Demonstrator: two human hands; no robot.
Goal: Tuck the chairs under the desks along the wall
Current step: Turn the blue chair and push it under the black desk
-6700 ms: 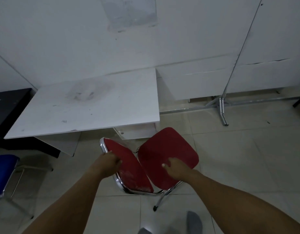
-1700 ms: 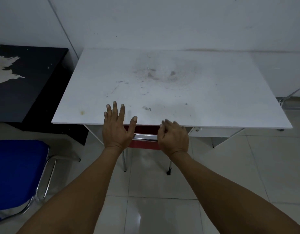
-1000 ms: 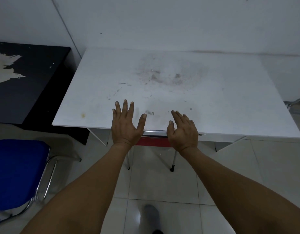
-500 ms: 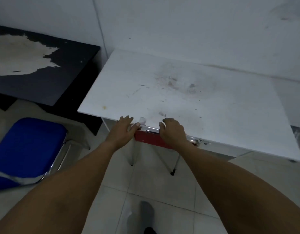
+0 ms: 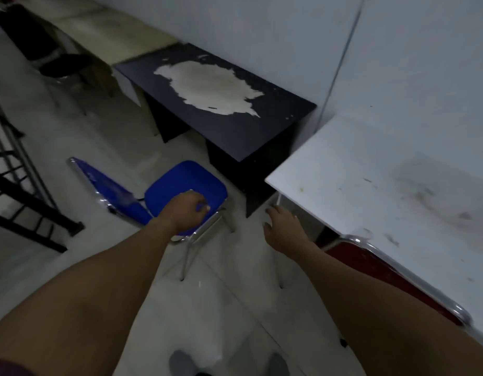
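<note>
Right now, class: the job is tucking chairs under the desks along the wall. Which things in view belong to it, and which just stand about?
Belongs to the job:
- blue chair, left hand on its seat
- black desk
- red chair, under the white desk
- right hand, free above the floor

Just standing about:
- black metal rack
- dark chair further along
- beige desk

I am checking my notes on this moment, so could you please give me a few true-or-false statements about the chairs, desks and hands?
1. The blue padded chair with chrome frame stands out on the floor, not under a desk. True.
2. The red chair with chrome frame stands in the open floor. False: it sits under the white desk.
3. The left hand is over the blue seat. True.
4. The right hand grips the black desk with the worn pale patch. False: it hangs free, holding nothing.
</note>
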